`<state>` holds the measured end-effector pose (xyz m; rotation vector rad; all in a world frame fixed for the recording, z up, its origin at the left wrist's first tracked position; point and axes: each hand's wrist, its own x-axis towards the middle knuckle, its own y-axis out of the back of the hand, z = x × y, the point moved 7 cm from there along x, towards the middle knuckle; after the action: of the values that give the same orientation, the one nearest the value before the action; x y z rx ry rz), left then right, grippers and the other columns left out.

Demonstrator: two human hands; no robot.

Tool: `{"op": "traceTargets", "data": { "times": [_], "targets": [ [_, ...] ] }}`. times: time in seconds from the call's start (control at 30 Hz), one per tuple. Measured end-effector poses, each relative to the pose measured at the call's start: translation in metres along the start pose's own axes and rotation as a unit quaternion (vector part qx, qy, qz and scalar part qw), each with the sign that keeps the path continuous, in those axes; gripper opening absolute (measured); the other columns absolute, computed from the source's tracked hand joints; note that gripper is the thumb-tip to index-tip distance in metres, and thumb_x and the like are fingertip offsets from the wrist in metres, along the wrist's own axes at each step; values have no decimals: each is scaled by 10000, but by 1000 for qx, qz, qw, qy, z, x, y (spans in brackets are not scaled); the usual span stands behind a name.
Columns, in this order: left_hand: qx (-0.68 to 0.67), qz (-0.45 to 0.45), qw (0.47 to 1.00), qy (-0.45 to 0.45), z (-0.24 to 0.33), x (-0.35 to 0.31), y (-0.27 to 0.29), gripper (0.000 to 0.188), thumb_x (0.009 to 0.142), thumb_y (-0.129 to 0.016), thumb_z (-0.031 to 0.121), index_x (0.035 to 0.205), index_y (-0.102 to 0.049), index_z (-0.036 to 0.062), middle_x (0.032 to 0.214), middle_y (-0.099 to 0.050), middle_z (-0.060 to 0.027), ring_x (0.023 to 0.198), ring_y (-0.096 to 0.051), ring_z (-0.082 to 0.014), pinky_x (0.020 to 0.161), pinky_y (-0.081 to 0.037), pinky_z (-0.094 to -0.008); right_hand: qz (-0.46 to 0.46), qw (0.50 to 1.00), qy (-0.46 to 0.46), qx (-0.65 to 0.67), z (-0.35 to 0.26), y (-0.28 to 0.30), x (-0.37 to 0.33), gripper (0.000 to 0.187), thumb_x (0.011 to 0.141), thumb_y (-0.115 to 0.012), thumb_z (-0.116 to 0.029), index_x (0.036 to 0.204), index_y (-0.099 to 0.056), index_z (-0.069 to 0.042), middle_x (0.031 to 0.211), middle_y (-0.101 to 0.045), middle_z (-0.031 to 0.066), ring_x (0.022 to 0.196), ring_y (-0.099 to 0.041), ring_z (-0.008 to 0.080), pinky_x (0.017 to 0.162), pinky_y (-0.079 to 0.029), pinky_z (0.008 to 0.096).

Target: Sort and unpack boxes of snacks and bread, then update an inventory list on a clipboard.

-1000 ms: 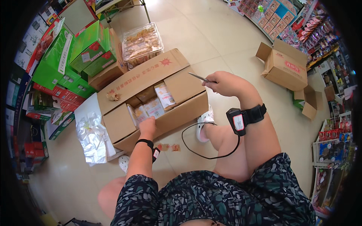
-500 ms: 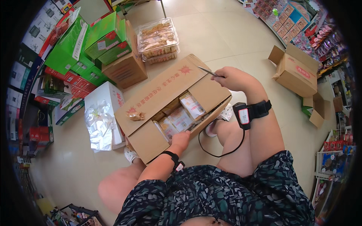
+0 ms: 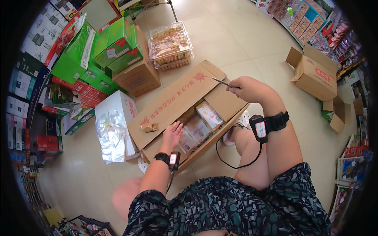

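Observation:
A long cardboard carton (image 3: 169,98) sits tilted across the floor before me, its top flaps partly parted. Inside lie several packets with white and yellow labels (image 3: 197,128). Over the left end of the opening is my left hand (image 3: 172,135), palm turned up, fingers stretched out and nothing in them. My right hand (image 3: 248,91) is closed round a knife (image 3: 222,82), its pointed blade directed left above the right flap. The handle is hidden in my fingers. A crumpled piece of brown tape (image 3: 149,127) rests on the far flap, left of my left hand.
Left of the carton stands a white box (image 3: 132,114) with clear plastic bags (image 3: 111,135) on it. Green boxes (image 3: 112,43) are stacked behind. Clear tubs of snacks (image 3: 170,43) stand on the far floor. An opened carton (image 3: 315,76) lies at right, near shelves.
My left hand has moved from the carton's near edge up and left over the opening, its palm now turned up. My right hand still holds the knife in much the same place.

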<state>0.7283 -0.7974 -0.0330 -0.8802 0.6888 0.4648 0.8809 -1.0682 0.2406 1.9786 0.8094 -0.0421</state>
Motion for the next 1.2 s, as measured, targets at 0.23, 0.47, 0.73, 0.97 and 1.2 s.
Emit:
{"op": "traceTargets", "data": {
  "times": [0.23,0.47,0.73,0.97,1.2],
  "targets": [
    [503,86,654,-558,153,-53,-64,171,817,-584,76,973,-598,7,828,-623,-93,755,-608,-179,710,-490,-304,-24,1000,-4,-20,-4,-10,1,254,893,-499,-173,1062,-641,-47,821,-634,129,750,-582,234,699,-468,339],
    [780,212,224,-544,223,-78,-99,737,716,-655,117,1387,-352,131,1371,-383,-43,1158,-426,-241,1040,-279,-475,-26,999,-18,-27,-10,-12,4,248,890,-507,-210,1021,-644,-49,905,-651,167,822,-601,330,747,-479,385],
    [869,284,203,-351,256,-35,-116,960,666,-766,340,1433,-236,109,1429,-309,-3,1206,-382,-204,1108,-175,-497,-56,996,-54,-45,-14,-21,7,255,897,-504,-186,1062,-644,-51,824,-637,145,753,-585,247,703,-467,340],
    [878,257,321,-246,289,13,-106,1135,548,-807,516,1427,-235,81,1426,-340,-69,1324,-308,-251,1102,-233,-459,-59,995,-67,-41,0,-26,9,276,905,-505,-246,1004,-634,-24,838,-627,199,741,-581,324,691,-465,381],
    [871,186,379,-251,302,62,-75,1292,462,-748,688,1407,-223,-20,1417,-320,-196,1311,-320,-334,1083,-288,-405,-71,995,-56,-33,10,-36,8,254,902,-513,-218,1005,-640,-24,835,-630,200,749,-588,325,694,-471,378]
  ]
}}
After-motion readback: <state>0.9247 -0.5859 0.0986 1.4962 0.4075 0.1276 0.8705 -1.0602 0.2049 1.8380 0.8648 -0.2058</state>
